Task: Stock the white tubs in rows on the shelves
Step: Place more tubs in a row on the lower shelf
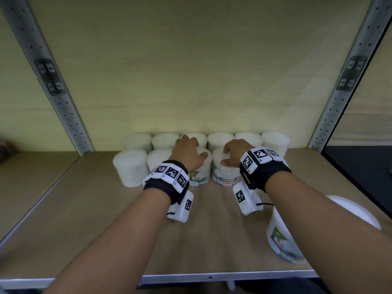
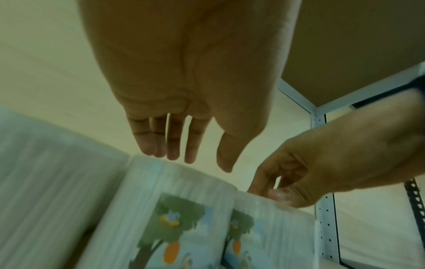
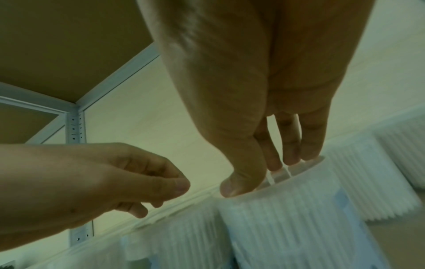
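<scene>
Wooden shelf board (image 1: 89, 219) runs under my arms, framed by perforated metal uprights, one on the left (image 1: 53, 85) and one on the right (image 1: 347, 81), with a pale back panel (image 1: 191, 71) behind. Against that panel I see a back row of six white tubs (image 1: 220, 139), packed side by side. In front of it stands a second row: two plain-sided tubs at the left (image 1: 130, 166), then the tub under my left hand (image 1: 201, 177) and the tub under my right hand (image 1: 224, 177), these two touching each other with their cartoon labels facing me.

My left hand (image 1: 187, 152) hovers over its tub with fingers (image 2: 172, 138) loose and nearly straight; the left wrist view shows them just above the lid, gripping nothing. My right hand (image 1: 234, 152) sits on its tub's top with the thumb (image 3: 241, 180) on the near rim and the fingertips curled down onto the far edge of the lid, so it holds that tub from above.

Near my right forearm, well apart from the rows, another labelled tub (image 1: 282, 240) sits at the shelf's front edge, partly hidden by the arm. Both wrists carry black bands with square marker tags (image 1: 169, 172).
</scene>
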